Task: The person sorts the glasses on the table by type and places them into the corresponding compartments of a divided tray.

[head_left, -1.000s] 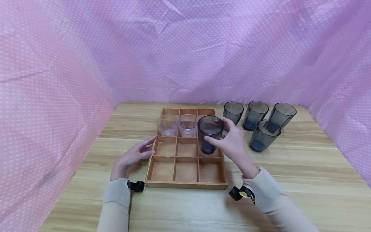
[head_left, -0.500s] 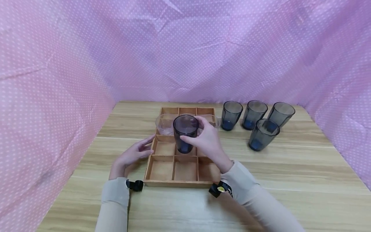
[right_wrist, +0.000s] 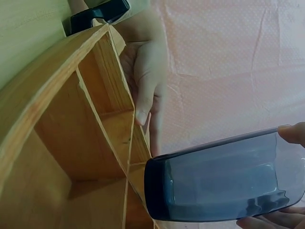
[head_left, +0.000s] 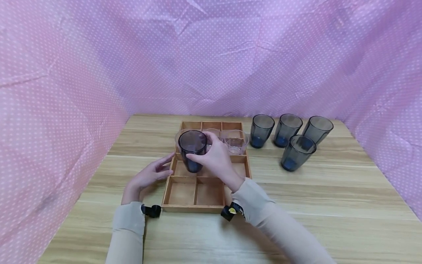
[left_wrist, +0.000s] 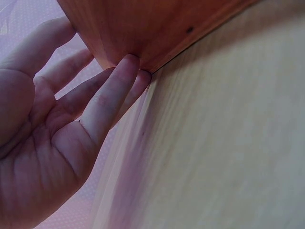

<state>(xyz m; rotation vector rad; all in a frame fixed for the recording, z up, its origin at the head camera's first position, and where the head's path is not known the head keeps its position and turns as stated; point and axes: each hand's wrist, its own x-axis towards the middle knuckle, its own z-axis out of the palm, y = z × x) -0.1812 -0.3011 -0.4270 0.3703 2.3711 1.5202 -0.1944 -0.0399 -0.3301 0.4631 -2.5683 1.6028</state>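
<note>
Evidently for control, the right grip (head_left: 217, 158) curls round the upper part of a dark glass (head_left: 190, 149), leaving its base free over the left side of the tray (head_left: 194, 209); whether they touch, I cannot tell. The left grip (head_left: 152, 174) grasps nothing, fingers extended against the tray's left wall, probably steadying it. Clear cups (head_left: 235, 146) occupy compartments farther back; four dark tumblers (head_left: 287, 129) stand on the bench (head_left: 329, 194), far right.

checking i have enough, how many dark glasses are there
5: one glass in the right hand over the tray, three glasses in a row on the table, at back right, one nearer glass in front.
</note>
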